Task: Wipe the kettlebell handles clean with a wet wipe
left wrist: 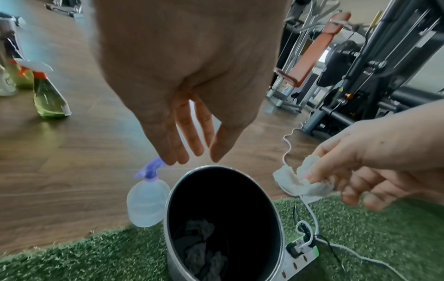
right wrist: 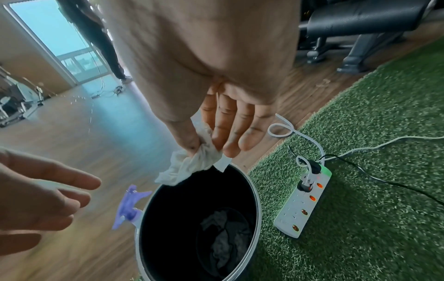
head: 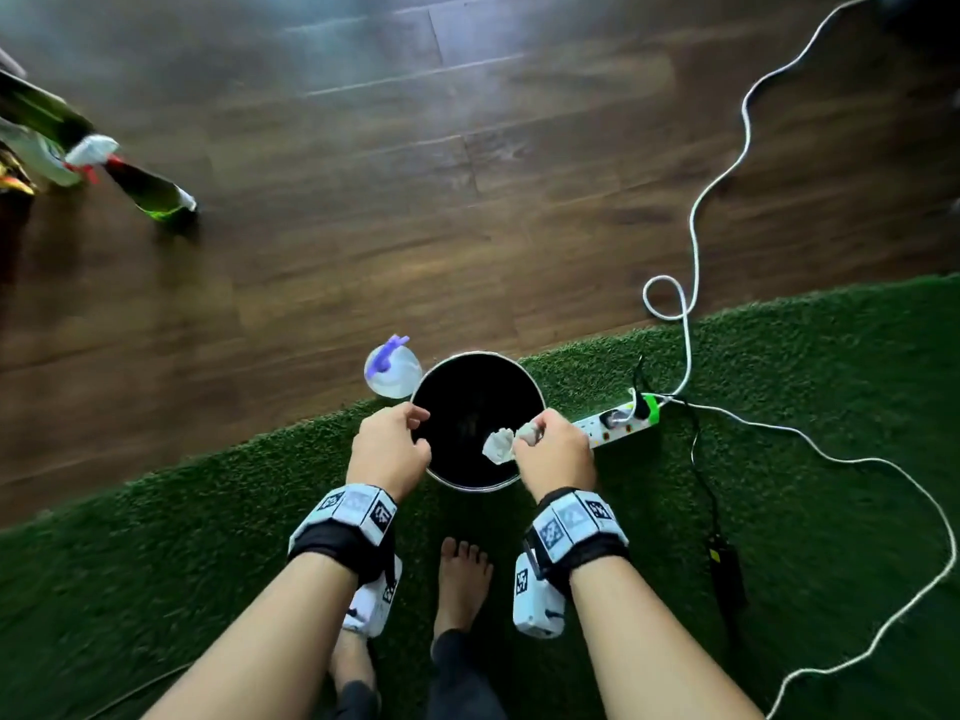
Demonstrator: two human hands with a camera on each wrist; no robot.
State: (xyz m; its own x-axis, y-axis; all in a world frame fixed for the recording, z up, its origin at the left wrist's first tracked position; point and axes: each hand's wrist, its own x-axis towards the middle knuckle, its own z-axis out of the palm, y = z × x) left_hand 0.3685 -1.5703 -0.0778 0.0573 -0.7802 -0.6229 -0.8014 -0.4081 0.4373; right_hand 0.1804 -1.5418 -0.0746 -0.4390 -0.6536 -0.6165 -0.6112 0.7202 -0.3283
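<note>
A crumpled white wet wipe [head: 497,445] [left wrist: 295,180] [right wrist: 190,167] hangs over the right side of a round bin [head: 478,356] [left wrist: 271,197] [right wrist: 254,190] with a metal rim and black inside. My right hand [head: 530,433] [left wrist: 319,176] [right wrist: 206,150] pinches the wipe between thumb and fingers. My left hand [head: 415,428] [left wrist: 192,157] [right wrist: 72,199] hovers over the bin's left rim, fingers relaxed and holding nothing. Crumpled wipes lie at the bin's bottom. No kettlebell is in view.
A clear spray bottle [head: 393,374] with a purple trigger stands against the bin's far left. A white power strip [head: 621,420] with cables lies right of it on green turf. Green bottles [head: 150,192] stand far left on the wooden floor. My bare feet [head: 462,579] are behind the bin.
</note>
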